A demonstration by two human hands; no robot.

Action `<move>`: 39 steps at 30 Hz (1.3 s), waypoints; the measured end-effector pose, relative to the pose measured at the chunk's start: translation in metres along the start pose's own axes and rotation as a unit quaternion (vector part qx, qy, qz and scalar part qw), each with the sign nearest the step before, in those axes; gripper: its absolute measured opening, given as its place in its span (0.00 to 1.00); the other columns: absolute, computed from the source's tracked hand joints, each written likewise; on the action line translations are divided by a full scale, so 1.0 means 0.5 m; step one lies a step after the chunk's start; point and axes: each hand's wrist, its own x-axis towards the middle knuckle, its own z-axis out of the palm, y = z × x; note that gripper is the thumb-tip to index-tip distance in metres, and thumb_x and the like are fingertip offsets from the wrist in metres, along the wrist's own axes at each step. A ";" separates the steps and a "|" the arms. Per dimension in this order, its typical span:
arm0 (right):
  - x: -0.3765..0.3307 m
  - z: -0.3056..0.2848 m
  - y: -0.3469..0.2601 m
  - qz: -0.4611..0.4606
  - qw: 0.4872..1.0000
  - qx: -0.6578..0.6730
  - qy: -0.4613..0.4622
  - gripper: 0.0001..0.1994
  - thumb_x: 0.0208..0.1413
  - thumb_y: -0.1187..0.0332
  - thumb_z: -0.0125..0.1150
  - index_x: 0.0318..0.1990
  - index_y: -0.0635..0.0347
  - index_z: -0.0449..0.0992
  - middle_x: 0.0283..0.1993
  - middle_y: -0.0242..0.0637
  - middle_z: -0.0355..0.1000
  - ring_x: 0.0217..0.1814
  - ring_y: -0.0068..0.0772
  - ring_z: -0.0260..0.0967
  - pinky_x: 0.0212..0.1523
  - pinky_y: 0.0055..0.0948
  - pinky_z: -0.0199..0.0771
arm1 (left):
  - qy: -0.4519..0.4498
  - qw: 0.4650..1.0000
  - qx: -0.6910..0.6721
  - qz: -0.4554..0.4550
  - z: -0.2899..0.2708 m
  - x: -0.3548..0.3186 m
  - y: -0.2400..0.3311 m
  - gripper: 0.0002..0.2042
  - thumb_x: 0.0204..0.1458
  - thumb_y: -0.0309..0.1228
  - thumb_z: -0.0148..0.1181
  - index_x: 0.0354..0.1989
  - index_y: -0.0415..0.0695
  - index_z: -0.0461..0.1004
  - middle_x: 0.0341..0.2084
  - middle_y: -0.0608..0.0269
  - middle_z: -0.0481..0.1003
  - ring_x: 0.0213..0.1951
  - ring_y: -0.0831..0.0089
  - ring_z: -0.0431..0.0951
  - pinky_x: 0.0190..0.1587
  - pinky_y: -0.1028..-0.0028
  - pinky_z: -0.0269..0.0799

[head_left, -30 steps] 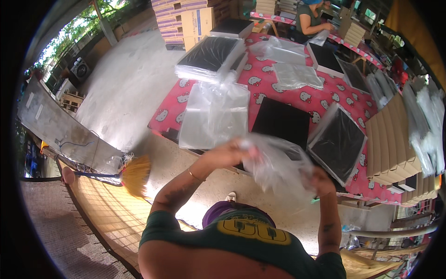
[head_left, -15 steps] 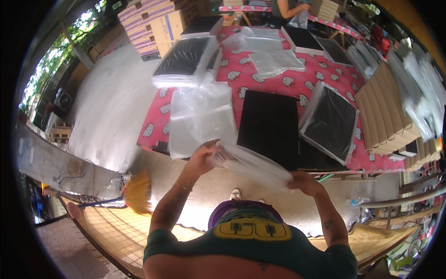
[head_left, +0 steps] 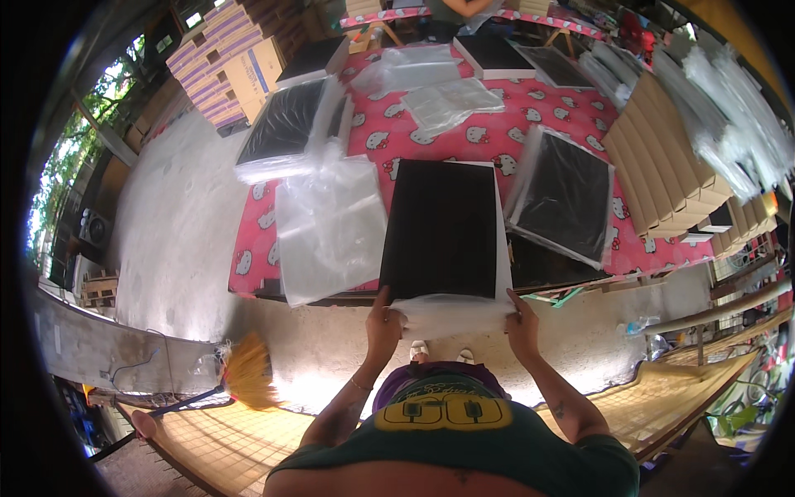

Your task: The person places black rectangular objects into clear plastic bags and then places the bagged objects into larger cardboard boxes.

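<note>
Along the near edge of the pink, cartoon-printed tabletop, a translucent plastic bag is stretched left to right, its ends pinched by the left hand and the right hand, each curled closed. Just beyond, a flat black rectangular board is laid lengthwise front to back, pink surface being visible past its far edge.

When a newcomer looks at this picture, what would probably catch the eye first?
Probably the pink tablecloth with white cat faces, spread across the middle of the view. Against it stands out a flat black board near the front edge, with a clear plastic wrapper held at its near end between the left hand and right hand. The yellow broom at lower left may come next.
</note>
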 end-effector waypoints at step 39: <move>0.305 0.045 -0.021 0.192 0.802 0.563 -0.051 0.08 0.60 0.62 0.53 0.40 0.54 0.72 0.38 0.32 0.72 0.40 0.28 0.68 0.50 0.37 0.66 | -0.185 0.839 -0.494 -0.134 -0.088 0.380 -0.049 0.14 0.59 0.31 0.52 0.52 0.41 0.69 0.44 0.61 0.75 0.46 0.70 0.75 0.50 0.67 0.71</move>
